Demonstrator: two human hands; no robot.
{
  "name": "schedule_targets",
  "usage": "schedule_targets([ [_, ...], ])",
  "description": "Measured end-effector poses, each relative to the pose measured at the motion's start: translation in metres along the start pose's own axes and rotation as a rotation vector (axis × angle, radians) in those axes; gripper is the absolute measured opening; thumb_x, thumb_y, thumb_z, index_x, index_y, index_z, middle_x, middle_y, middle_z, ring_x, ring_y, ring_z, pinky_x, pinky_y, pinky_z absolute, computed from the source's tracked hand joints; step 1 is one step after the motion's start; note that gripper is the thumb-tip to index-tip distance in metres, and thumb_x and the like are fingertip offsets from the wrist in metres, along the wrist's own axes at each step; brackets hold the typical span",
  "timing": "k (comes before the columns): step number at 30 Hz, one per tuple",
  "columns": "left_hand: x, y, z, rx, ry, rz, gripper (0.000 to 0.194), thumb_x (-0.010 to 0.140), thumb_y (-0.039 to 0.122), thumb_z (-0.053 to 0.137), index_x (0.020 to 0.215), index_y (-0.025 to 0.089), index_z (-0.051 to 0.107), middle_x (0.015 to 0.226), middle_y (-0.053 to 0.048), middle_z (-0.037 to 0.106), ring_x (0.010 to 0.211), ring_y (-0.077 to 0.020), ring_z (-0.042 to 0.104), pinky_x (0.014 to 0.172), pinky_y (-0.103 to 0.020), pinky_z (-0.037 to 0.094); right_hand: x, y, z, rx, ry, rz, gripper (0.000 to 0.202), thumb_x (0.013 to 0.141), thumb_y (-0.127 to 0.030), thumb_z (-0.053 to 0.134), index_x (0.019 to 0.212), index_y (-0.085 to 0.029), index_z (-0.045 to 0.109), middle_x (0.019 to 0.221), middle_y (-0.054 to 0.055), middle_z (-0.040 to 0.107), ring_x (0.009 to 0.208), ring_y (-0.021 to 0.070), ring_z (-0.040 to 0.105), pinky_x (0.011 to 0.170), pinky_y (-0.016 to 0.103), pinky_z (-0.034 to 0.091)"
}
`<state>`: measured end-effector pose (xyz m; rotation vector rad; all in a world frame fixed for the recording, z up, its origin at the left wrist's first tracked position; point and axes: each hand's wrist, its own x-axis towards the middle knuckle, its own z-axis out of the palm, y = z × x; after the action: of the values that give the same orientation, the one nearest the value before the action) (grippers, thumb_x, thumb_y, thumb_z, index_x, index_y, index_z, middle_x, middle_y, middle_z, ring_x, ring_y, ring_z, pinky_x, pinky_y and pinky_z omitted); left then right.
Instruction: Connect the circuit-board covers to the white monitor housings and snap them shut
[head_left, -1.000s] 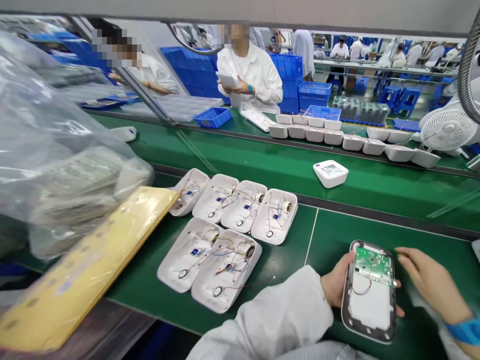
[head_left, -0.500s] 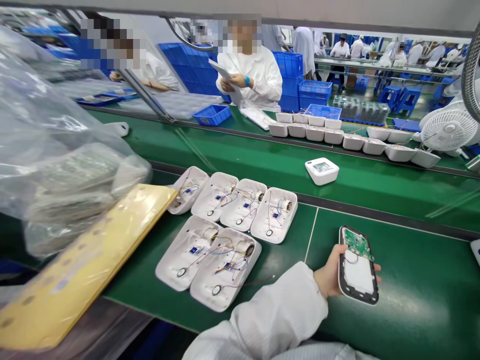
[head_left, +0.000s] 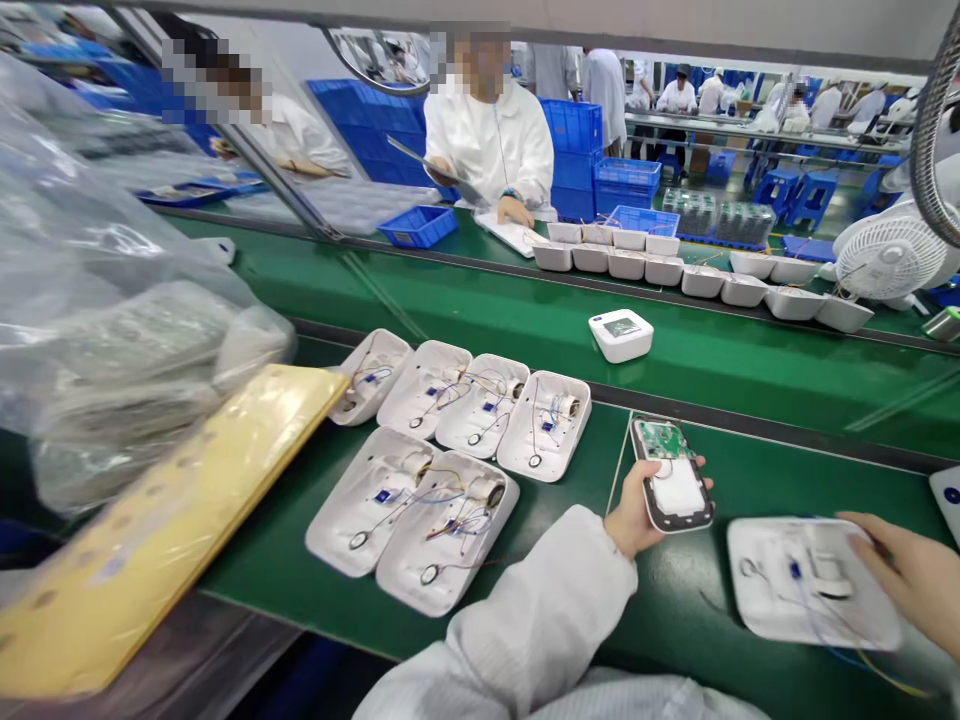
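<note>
Left hand (head_left: 634,510): closed about one panel (head_left: 670,478), thumb over its left side, fingertips showing past its right side. Panel tilted, inner face toward the viewer, green board (head_left: 664,440) at its upper end; seen beside the white line, toward the far edge of the bench (head_left: 577,510).

Right hand (head_left: 896,560): fingers closed on the rim of one shell (head_left: 780,610), open side showing, slightly blurred, blue and yellow wires (head_left: 874,665) trailing from it. Shell toward the bench's right end, right of the panel and apart from it; contact with the bench cannot be told.

Shells, row of four (head_left: 480,408): along the far edge, left of the white line; leftmost one tipped sideways.

Shells, pair (head_left: 448,540): side by side, between that row and the near edge; wires and small blue parts inside.

Yellow stack (head_left: 187,510): slanting across the bench's left end, clear bag (head_left: 150,320) behind it.

White unit (head_left: 621,336): one, on the green belt (head_left: 480,305) beyond the far edge.
</note>
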<state>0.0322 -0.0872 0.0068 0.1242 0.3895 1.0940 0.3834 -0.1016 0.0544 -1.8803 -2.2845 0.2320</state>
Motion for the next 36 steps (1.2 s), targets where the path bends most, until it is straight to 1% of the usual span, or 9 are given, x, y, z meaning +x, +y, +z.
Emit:
schedule_targets([
  [3, -0.002, 0.010, 0.000, 0.023, 0.025, 0.122, 0.056, 0.062, 0.028, 0.065, 0.115, 0.010, 0.066, 0.118, -0.014, 0.068, 0.102, -0.0321, 0.066, 0.095, -0.049, 0.048, 0.016, -0.056, 0.013, -0.073, -0.085, 0.022, 0.047, 0.094, -0.043, 0.034, 0.117, -0.024, 0.070, 0.101, 0.005, 0.076, 0.085, 0.0289, 0.073, 0.076, 0.042, 0.056],
  [5, -0.004, 0.015, 0.000, 0.029, 0.032, 0.163, 0.056, 0.062, 0.027, 0.065, 0.114, 0.008, 0.067, 0.118, -0.015, 0.068, 0.105, -0.0329, 0.066, 0.098, -0.049, 0.047, 0.022, -0.078, 0.018, -0.130, -0.087, 0.052, 0.048, 0.094, -0.036, 0.030, 0.120, -0.023, 0.068, 0.105, 0.006, 0.075, 0.089, 0.0301, 0.072, 0.077, 0.043, 0.055],
  [9, -0.007, 0.021, 0.002, 0.056, -0.039, 0.175, 0.059, 0.064, 0.029, 0.066, 0.120, 0.010, 0.065, 0.123, -0.015, 0.066, 0.109, -0.0332, 0.065, 0.100, -0.049, 0.046, 0.024, -0.083, 0.019, -0.151, -0.111, 0.055, 0.044, 0.094, -0.034, 0.033, 0.118, -0.023, 0.068, 0.102, 0.006, 0.075, 0.085, 0.0287, 0.072, 0.072, 0.041, 0.054],
  [14, -0.008, 0.023, 0.002, -0.020, -0.075, 0.078, 0.067, 0.074, 0.054, 0.063, 0.125, 0.010, 0.061, 0.128, -0.018, 0.064, 0.110, -0.0345, 0.065, 0.101, -0.050, 0.044, 0.015, -0.081, 0.011, -0.078, 0.170, -0.179, 0.042, 0.097, -0.041, 0.039, 0.111, -0.015, 0.069, 0.109, 0.012, 0.071, 0.101, 0.0295, 0.067, 0.089, 0.045, 0.053],
  [16, -0.007, 0.023, 0.001, -0.055, -0.088, 0.061, 0.072, 0.076, 0.061, 0.058, 0.127, 0.010, 0.059, 0.127, -0.019, 0.064, 0.109, -0.0343, 0.066, 0.103, -0.050, 0.043, 0.007, -0.089, 0.005, -0.015, 0.192, -0.293, 0.037, 0.099, -0.042, 0.043, 0.106, -0.018, 0.070, 0.106, 0.011, 0.070, 0.100, 0.0267, 0.066, 0.088, 0.042, 0.054],
  [19, -0.007, 0.023, 0.000, -0.027, -0.094, 0.051, 0.073, 0.074, 0.055, 0.056, 0.127, 0.004, 0.060, 0.132, -0.022, 0.061, 0.114, -0.0346, 0.063, 0.104, -0.048, 0.043, -0.007, -0.105, -0.001, 0.069, -0.031, -0.462, 0.028, 0.100, -0.040, 0.048, 0.106, -0.025, 0.071, 0.103, 0.007, 0.071, 0.092, 0.0211, 0.068, 0.080, 0.034, 0.056],
  [22, -0.009, 0.023, 0.001, 0.020, -0.120, 0.038, 0.073, 0.070, 0.044, 0.057, 0.127, 0.000, 0.060, 0.137, -0.025, 0.057, 0.116, -0.0342, 0.062, 0.103, -0.047, 0.045, -0.016, -0.119, 0.000, 0.082, -0.224, -0.542, 0.028, 0.101, -0.040, 0.049, 0.114, -0.029, 0.072, 0.102, 0.006, 0.071, 0.090, 0.0214, 0.068, 0.080, 0.035, 0.057],
  [30, -0.016, 0.023, 0.010, 0.158, -0.066, 0.091, 0.068, 0.069, 0.036, 0.056, 0.129, 0.004, 0.058, 0.133, -0.022, 0.061, 0.123, -0.0392, 0.059, 0.106, -0.053, 0.044, -0.006, -0.129, -0.009, 0.260, -0.339, -0.435, 0.037, 0.105, -0.029, 0.037, 0.116, -0.020, 0.071, 0.103, 0.009, 0.073, 0.094, 0.0206, 0.069, 0.085, 0.035, 0.056],
  [36, -0.018, 0.020, 0.013, 0.218, -0.056, 0.067, 0.070, 0.069, 0.036, 0.054, 0.132, 0.004, 0.057, 0.138, -0.022, 0.058, 0.125, -0.0403, 0.058, 0.107, -0.055, 0.045, -0.008, -0.121, -0.018, 0.453, -0.378, -0.385, 0.053, 0.090, -0.011, 0.039, 0.139, -0.021, 0.056, 0.117, 0.008, 0.070, 0.103, 0.0181, 0.068, 0.088, 0.032, 0.055],
])
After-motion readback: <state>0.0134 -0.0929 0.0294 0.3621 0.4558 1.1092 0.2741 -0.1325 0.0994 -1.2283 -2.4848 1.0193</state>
